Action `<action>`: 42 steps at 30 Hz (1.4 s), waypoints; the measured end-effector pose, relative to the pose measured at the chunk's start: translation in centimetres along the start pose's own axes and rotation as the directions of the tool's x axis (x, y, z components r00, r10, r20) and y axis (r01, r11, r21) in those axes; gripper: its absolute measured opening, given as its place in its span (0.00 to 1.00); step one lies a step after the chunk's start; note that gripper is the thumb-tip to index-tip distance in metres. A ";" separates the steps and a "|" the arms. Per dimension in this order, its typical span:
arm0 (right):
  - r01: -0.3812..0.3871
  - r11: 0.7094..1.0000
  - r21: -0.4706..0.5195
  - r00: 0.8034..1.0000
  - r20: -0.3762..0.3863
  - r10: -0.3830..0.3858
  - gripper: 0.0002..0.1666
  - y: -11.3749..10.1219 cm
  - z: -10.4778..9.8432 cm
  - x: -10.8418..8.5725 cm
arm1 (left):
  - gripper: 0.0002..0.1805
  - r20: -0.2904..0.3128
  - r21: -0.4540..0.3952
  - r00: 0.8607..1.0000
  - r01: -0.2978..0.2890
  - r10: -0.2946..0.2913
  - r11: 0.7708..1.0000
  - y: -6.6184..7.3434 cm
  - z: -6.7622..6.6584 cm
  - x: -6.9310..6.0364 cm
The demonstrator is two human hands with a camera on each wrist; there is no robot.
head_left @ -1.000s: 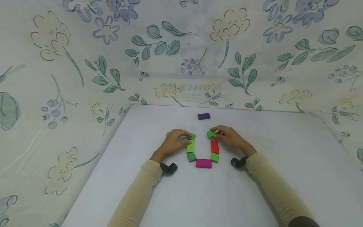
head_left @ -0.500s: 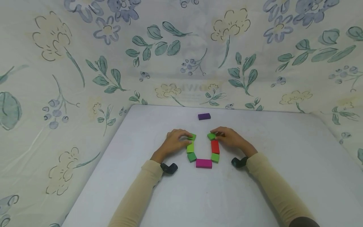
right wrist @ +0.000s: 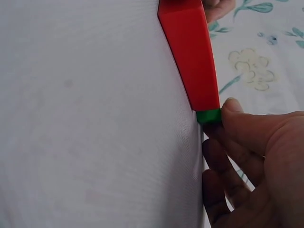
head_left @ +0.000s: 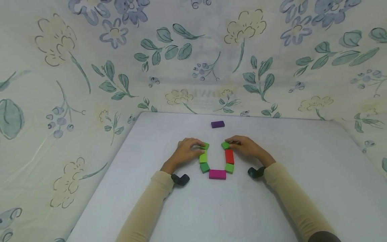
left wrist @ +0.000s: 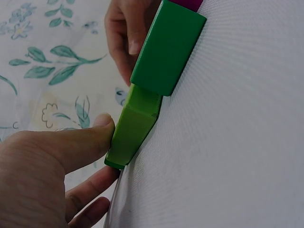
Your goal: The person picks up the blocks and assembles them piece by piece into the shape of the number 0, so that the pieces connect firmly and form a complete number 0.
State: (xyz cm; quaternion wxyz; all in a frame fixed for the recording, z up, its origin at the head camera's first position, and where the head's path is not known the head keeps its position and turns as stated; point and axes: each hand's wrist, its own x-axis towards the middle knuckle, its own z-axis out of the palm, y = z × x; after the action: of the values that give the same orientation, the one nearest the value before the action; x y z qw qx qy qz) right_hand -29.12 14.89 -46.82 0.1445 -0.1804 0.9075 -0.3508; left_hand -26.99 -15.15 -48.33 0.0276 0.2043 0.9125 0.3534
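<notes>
Coloured blocks form a U on the white table [head_left: 217, 208]. My left hand [head_left: 185, 149] is at its left arm: the thumb touches the lime block [left wrist: 135, 123] and the fingers are at the green block [head_left: 206, 146] beyond it. My right hand [head_left: 246, 146] pinches another green block [head_left: 225, 145] at the far end of the red block [head_left: 229, 156]; in the right wrist view only a sliver of it shows. A dark green block [head_left: 204, 167], a magenta block [head_left: 217, 174] and a light green block [head_left: 229, 168] make up the near curve.
A purple block [head_left: 217, 124] lies alone beyond the U, near the table's far edge. A flowered cloth [head_left: 193, 67] hangs behind the table. Black wrist cameras [head_left: 180, 179] are worn on both wrists.
My right hand has shifted the green block slightly nearer, to the far end of the red block. The left hand has stayed in place.
</notes>
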 end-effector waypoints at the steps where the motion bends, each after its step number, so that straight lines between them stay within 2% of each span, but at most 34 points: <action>1: -0.005 1.000 0.002 1.000 -0.002 0.005 0.22 0.0 0.0 0.0 | 0.15 0.000 0.001 1.000 0.000 0.000 1.000 -0.1 0.0 0.0; 13: -0.017 1.000 0.006 1.000 0.000 0.017 0.21 0.0 -0.2 -0.1 | 0.15 -0.002 0.004 1.000 -0.011 0.011 1.000 0.1 0.0 0.0; 25: 0.015 1.000 -0.002 1.000 0.007 -0.015 0.21 0.0 -0.3 -0.1 | 0.14 -0.016 0.005 1.000 -0.024 0.024 1.000 -0.3 0.2 0.1; 33: 0.025 1.000 0.004 1.000 0.016 -0.025 0.22 0.0 -0.4 -0.1 | 0.14 -0.009 -0.001 1.000 -0.010 0.010 1.000 -0.1 0.1 0.1; 37: 0.038 0.999 -0.014 0.999 0.025 -0.037 0.24 -0.2 -0.7 0.4 | 0.14 -0.010 0.006 1.000 -0.004 0.004 1.000 -0.1 0.0 0.0; 42: 0.013 0.997 -0.073 1.000 0.019 -0.012 0.25 -0.7 -1.6 1.5 | 0.14 -0.011 0.001 1.000 -0.010 0.010 1.000 0.0 0.0 0.0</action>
State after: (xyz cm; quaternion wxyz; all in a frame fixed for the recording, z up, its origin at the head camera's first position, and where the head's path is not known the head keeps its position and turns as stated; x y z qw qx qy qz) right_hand -30.89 14.72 -45.40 0.1441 -0.1945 0.9171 -0.3167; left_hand -26.96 -15.20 -48.31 0.0209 0.2071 0.9116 0.3544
